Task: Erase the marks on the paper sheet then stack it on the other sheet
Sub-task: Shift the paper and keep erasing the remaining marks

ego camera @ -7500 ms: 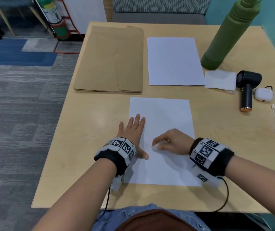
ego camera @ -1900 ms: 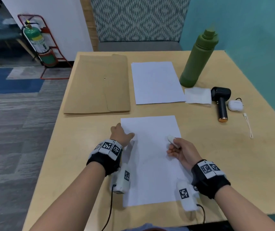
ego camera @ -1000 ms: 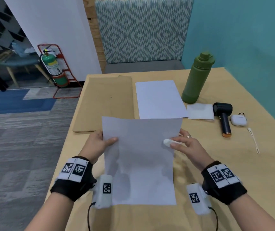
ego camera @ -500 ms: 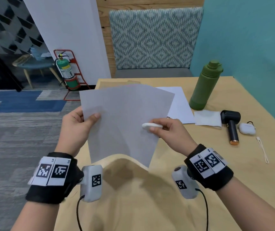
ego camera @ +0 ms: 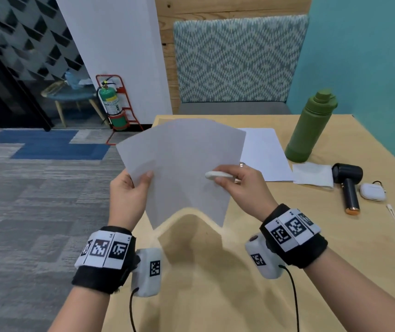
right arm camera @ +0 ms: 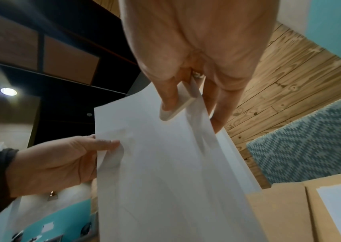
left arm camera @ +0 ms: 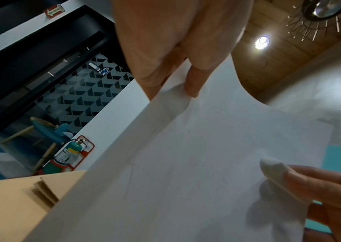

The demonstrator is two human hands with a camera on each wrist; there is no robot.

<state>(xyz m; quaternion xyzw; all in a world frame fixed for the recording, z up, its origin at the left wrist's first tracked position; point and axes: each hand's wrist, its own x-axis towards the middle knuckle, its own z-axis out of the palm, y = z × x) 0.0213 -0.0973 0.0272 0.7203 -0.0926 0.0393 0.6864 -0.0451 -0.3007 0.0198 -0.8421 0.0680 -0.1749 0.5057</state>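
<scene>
Above the desk (ego camera: 311, 271), both hands pinch the sheet (ego camera: 182, 168): left hand (ego camera: 129, 200) at 9 o'clock, right hand (ego camera: 242, 188), also gripping the eraser (ego camera: 218, 175), at 3.

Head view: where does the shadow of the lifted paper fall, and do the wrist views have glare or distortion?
Head view: the lifted sheet throws a soft shadow on the table beneath it. Left wrist view: a ceiling lamp flares; the left hand looms large. Right wrist view: the eraser is sharp; lines bend toward the edges.
</scene>
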